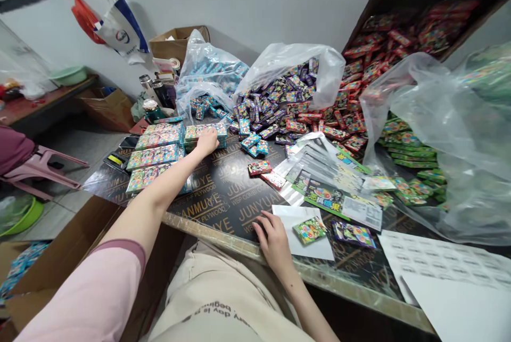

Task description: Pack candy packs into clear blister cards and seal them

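Note:
My left hand [207,141] is on top of a short stack of clear-wrapped candy packs [194,130], its fingers curled over the upper pack; the fingertips are partly hidden. Left of it stand rows of similar wrapped candy packs [155,155]. My right hand [275,243] lies at the table's front edge with fingers apart, holding nothing, its fingertips near a white paper sheet [293,225]. On that sheet lies a green candy box [310,230], with a purple candy box [353,234] to its right. A red candy box [259,168] lies farther back, between my hands.
Behind are heaps of blue [211,73], purple [275,91] and red candy boxes [353,91], some in plastic bags. Printed clear sleeves [343,198] overlap at centre right. Green boxes [413,150] spill from a bag. A label sheet [451,267] overhangs the front right edge.

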`<state>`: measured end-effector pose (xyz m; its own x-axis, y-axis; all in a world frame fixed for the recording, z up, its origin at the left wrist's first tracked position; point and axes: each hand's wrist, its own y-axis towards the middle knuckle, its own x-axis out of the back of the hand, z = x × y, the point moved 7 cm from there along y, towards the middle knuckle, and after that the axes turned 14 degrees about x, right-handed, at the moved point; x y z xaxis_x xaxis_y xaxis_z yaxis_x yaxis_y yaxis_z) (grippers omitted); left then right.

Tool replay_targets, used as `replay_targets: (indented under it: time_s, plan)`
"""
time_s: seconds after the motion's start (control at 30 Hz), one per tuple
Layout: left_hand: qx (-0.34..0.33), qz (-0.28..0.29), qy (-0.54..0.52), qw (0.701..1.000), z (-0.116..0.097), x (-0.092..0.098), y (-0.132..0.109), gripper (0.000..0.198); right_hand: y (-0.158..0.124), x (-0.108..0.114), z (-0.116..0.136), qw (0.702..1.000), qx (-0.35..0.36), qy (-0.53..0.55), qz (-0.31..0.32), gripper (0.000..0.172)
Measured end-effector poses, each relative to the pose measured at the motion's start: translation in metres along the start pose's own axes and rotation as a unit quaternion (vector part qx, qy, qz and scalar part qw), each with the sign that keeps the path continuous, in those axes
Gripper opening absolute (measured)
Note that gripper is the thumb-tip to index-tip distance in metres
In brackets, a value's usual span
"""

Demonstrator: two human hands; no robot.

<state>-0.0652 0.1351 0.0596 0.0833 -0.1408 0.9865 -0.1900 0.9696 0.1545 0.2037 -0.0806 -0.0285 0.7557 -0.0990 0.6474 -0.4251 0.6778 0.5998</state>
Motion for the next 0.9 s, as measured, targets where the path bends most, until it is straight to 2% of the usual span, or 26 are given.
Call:
replay_targets:
  time_s: [0.07, 0.13, 0.2, 0.23, 0.3, 0.37, 0.5, 0.57, 0.67, 0.73, 0.77, 0.8, 0.87, 0.9]
  plan:
    - [-0.011, 0.015, 0.009, 1.000, 0.004, -0.001, 0.010, 0.050, 0.002, 0.002, 0.004, 1.000, 0.012, -0.001, -0.002, 0.019]
    - [-0.031, 0.036, 0.015, 0.999, 0.007, 0.001, 0.027, 0.076, 0.004, 0.005, 0.007, 1.000, 0.019, -0.001, -0.004, 0.018]
    - [-0.043, 0.089, 0.026, 0.995, 0.013, -0.002, 0.048, 0.109, 0.006, 0.007, 0.009, 1.000, 0.019, 0.000, -0.007, 0.017]
    - [-0.042, 0.127, 0.033, 0.990, 0.017, -0.007, 0.057, 0.120, 0.006, 0.008, 0.010, 1.000, 0.017, 0.002, -0.008, 0.016]
    - [-0.034, 0.201, 0.053, 0.978, 0.027, -0.017, 0.070, 0.126, 0.006, 0.008, 0.009, 1.000, 0.010, 0.007, -0.008, 0.015]
    - [-0.027, 0.233, 0.075, 0.969, 0.037, -0.024, 0.077, 0.123, 0.006, 0.008, 0.008, 1.000, 0.002, 0.014, -0.005, 0.014]
    - [-0.021, 0.243, 0.092, 0.965, 0.048, -0.023, 0.075, 0.121, 0.006, 0.007, 0.005, 1.000, -0.011, 0.020, 0.009, 0.013]
    - [-0.019, 0.224, 0.097, 0.970, 0.043, -0.014, 0.065, 0.126, 0.007, 0.007, 0.005, 1.000, -0.018, 0.018, 0.015, 0.014]
    - [-0.054, 0.129, 0.073, 0.987, 0.008, 0.014, 0.034, 0.124, 0.007, 0.007, 0.009, 0.999, -0.019, 0.017, 0.021, 0.016]
    - [-0.119, 0.100, 0.028, 0.987, -0.026, 0.029, -0.007, 0.109, 0.006, 0.006, 0.013, 0.999, -0.017, 0.024, 0.020, 0.016]
    - [-0.167, 0.115, 0.011, 0.979, -0.043, 0.032, -0.033, 0.100, 0.005, 0.007, 0.015, 0.999, -0.019, 0.030, 0.013, 0.016]
    - [-0.225, 0.158, -0.001, 0.962, -0.058, 0.029, -0.064, 0.094, 0.004, 0.010, 0.016, 0.999, -0.023, 0.034, 0.000, 0.016]
    - [-0.314, 0.286, -0.006, 0.905, -0.078, 0.012, -0.130, 0.086, 0.002, 0.020, 0.010, 0.998, -0.040, 0.025, -0.035, 0.017]
    - [-0.325, 0.342, -0.006, 0.882, -0.081, 0.001, -0.159, 0.084, 0.002, 0.029, 0.004, 0.998, -0.049, 0.007, -0.047, 0.018]
